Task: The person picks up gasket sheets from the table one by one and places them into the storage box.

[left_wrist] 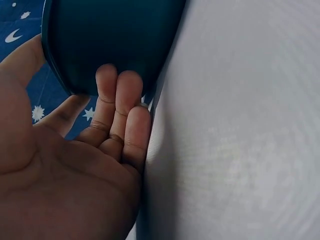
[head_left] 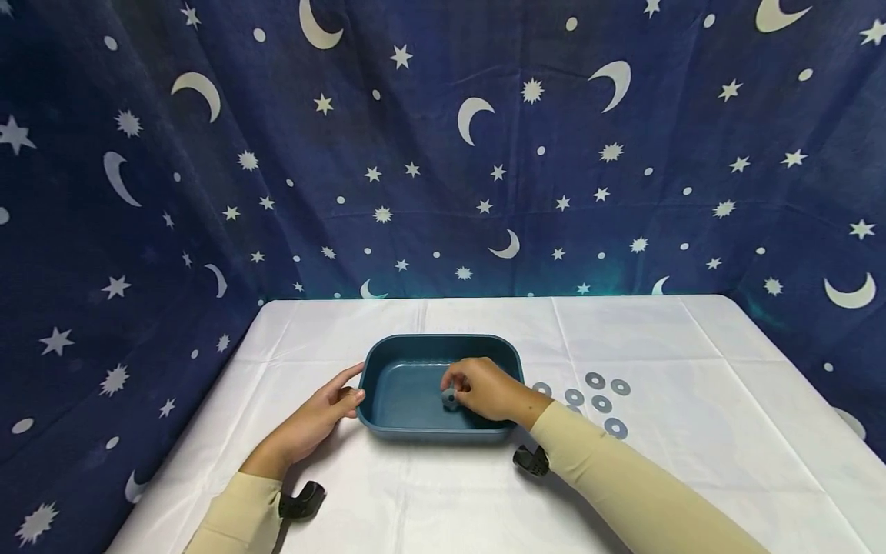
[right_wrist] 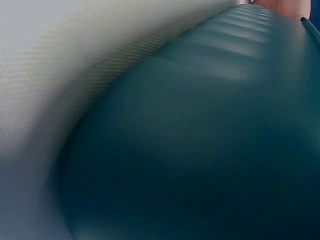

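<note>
A dark teal rectangular tub (head_left: pixel 398 388) stands on the white-covered table. Against its left end rests my left hand (head_left: pixel 314 419), thumb and index finger at the rim. In the left wrist view, the fairly straight fingers of the left hand (left_wrist: pixel 75 155) touch the outside of the tub (left_wrist: pixel 115 35). My right hand (head_left: pixel 487 388) reaches over the tub's right side and pinches a grey washer (head_left: pixel 445 399) low inside it. The right wrist view is filled mostly by the tub's outer wall (right_wrist: pixel 190 125), so the pinching fingers are hidden there.
Several flat grey washers (head_left: pixel 609 428) lie scattered on the table right of the tub, some partly covered by the right forearm. White cloth (head_left: pixel 692 438) covers the table. A blue curtain (head_left: pixel 429 223) with moons and stars hangs behind and at the sides.
</note>
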`<state>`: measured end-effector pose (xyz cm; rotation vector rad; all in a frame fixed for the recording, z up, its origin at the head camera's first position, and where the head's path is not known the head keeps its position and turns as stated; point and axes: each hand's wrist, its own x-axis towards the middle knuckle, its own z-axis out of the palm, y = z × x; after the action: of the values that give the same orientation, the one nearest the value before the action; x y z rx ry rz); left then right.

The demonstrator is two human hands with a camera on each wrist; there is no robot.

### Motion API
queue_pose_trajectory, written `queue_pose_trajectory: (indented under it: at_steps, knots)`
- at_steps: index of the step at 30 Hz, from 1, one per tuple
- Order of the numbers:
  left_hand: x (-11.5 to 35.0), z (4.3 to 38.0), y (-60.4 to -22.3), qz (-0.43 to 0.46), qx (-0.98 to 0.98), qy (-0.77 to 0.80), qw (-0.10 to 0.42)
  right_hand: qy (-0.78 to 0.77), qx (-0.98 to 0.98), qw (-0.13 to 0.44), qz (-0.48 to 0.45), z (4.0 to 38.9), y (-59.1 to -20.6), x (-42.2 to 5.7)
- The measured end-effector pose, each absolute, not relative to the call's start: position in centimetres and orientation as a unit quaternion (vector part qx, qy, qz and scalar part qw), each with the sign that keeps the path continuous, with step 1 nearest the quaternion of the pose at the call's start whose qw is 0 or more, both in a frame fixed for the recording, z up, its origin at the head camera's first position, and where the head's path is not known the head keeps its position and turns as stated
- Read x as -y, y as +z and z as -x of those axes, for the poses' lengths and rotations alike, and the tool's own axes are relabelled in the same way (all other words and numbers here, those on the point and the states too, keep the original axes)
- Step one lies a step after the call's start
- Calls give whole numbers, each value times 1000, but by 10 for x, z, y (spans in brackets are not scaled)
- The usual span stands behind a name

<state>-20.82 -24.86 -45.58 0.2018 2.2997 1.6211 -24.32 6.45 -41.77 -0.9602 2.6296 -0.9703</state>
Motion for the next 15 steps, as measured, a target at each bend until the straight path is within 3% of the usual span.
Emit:
queue_pose_trajectory:
  at_steps: [15]
  knots:
    - [248,207,-456,-106,-785,589,160,-306,-890,102,323,242,-420,-65]
